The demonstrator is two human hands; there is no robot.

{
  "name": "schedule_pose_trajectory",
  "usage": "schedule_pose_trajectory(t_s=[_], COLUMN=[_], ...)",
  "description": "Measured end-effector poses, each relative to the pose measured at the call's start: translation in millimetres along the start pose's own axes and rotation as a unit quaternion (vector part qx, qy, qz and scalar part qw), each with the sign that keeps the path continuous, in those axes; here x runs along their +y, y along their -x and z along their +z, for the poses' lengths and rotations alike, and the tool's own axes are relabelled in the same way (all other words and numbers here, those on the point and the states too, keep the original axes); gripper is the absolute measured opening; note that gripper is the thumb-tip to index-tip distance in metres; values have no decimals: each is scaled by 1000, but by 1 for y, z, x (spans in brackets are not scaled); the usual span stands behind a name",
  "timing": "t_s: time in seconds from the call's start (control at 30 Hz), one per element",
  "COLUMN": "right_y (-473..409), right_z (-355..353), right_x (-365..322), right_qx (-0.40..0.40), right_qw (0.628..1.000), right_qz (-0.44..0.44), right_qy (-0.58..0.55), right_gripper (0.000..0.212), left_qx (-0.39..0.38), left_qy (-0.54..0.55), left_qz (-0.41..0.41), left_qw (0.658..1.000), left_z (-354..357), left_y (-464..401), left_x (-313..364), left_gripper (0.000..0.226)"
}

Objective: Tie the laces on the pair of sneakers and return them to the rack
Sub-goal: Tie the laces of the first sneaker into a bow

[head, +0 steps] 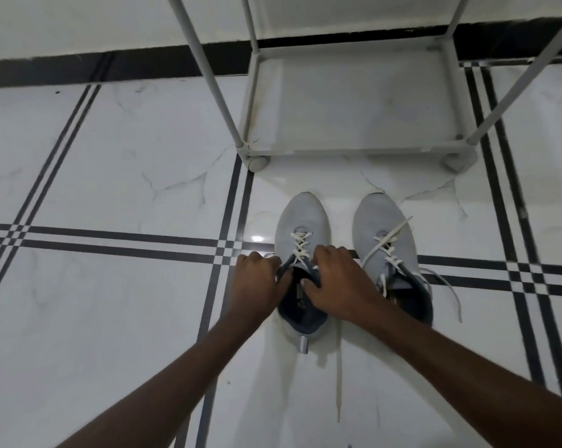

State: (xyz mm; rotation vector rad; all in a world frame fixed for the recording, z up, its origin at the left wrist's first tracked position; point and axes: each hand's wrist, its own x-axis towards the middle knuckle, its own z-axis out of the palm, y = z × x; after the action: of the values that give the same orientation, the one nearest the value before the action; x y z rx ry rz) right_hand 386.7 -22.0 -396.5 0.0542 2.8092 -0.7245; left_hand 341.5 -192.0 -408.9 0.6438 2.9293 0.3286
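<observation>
Now | both hands' grip closed on left sneaker [300, 227] collar | rack [354, 150] just ahead | floor [111, 156] open leftward

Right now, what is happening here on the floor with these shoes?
A person works on the left sneaker with both hands: the left hand and the right hand are at its opening, by the laces. The right sneaker stands beside it, its laces loose on the floor tiles. Neither is tied yet. The white rack ahead holds no shoes on its bottom shelf.

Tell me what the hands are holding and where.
Both the left hand and right hand grip the left sneaker at its collar, beside the laces.
</observation>
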Motion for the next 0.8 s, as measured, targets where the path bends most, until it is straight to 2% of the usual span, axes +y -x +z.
schedule_pose_trajectory(t_s=[0.13, 0.23, 0.33, 0.43, 0.5, 0.57, 0.6, 0.67, 0.73, 0.8], right_y=[-17, -29, -36, -43, -49, -54, -56, -59, -59, -57], right_z=[16, 12, 2, -15, -24, -29, -29, -27, -23, -19], right_x=[-1, -8, -15, -18, -17, -16, -16, -16, -12, -5], right_qx=[19, -29, -76, -160, -189, -194, -192, -192, -178, -155], right_qw=[998, 996, 990, 956, 949, 962, 967, 971, 976, 981], right_qz=[-28, 3, 34, 59, 55, 28, 16, 3, -4, -5], right_qy=[-52, -84, -118, -237, -245, -191, -164, -139, -129, -120], right_gripper=[35, 41, 58, 54, 45, 38, 34, 29, 31, 34], left_qx=[-45, -99, -157, -163, -186, -259, -298, -340, -309, -232], left_qy=[87, 118, 165, 197, 302, 367, 342, 250, 226, 252], left_qz=[-12, -36, -42, -49, -93, -134, -135, -121, -110, -100], left_qw=[995, 987, 973, 965, 931, 883, 881, 899, 917, 934], left_z=[-6, -21, -46, -68, -81, -95, -97, -94, -81, -66], left_y=[-4, -6, -10, -15, -22, -30, -34, -34, -28, -18], left_x=[-19, -38, -55, -64, -70, -75, -79, -80, -80, -83], left_gripper=[34, 43, 43, 34, 28, 25, 23, 19, 22, 20])
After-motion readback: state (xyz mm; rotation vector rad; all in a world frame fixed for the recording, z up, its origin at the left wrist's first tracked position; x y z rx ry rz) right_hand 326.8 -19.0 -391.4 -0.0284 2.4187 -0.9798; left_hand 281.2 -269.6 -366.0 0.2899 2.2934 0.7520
